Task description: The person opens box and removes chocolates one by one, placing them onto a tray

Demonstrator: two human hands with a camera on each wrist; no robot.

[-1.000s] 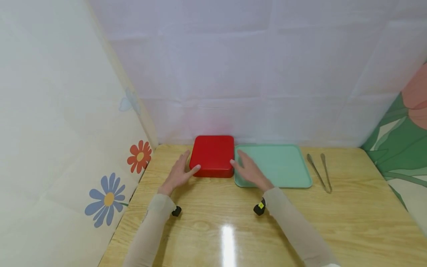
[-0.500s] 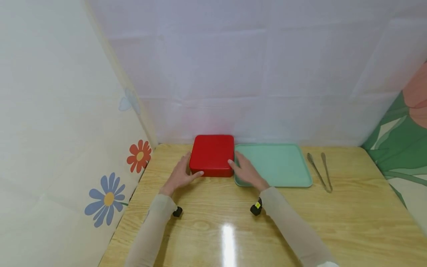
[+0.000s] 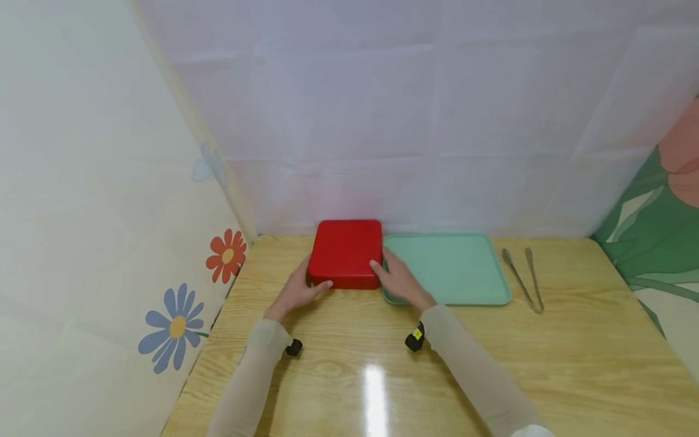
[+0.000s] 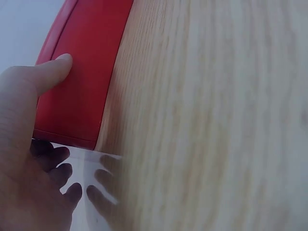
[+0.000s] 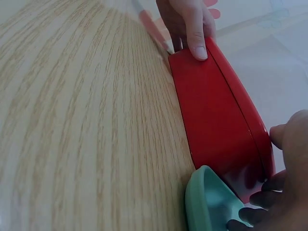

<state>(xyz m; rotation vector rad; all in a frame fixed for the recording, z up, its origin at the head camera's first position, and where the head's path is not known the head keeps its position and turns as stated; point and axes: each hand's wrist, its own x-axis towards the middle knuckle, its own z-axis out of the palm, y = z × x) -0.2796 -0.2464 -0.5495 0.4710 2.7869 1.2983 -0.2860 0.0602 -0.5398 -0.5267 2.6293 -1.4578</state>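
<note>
A square red box (image 3: 346,250) with rounded corners sits at the back of the wooden table; a seam below its top edge shows a lid in the right wrist view. My left hand (image 3: 295,291) grips its near left corner, thumb flat on the front face and fingers at the left side. At the near right corner, my right hand (image 3: 400,280) holds the box with the thumb at the lid's edge and the fingers down the right side, over the rim of a mint green tray (image 3: 453,270). The fingers are partly hidden in the head view.
Metal tongs (image 3: 525,282) lie spread on the table to the right of the tray. A white cloth wall (image 3: 349,121) rises close behind the box and tray. Flower-printed panels (image 3: 180,328) stand at either side of the wooden table (image 3: 338,346).
Both hands have closed in on the box from left and right, and their fingers now lie against its sides. The box, tray and tongs stay in place.
</note>
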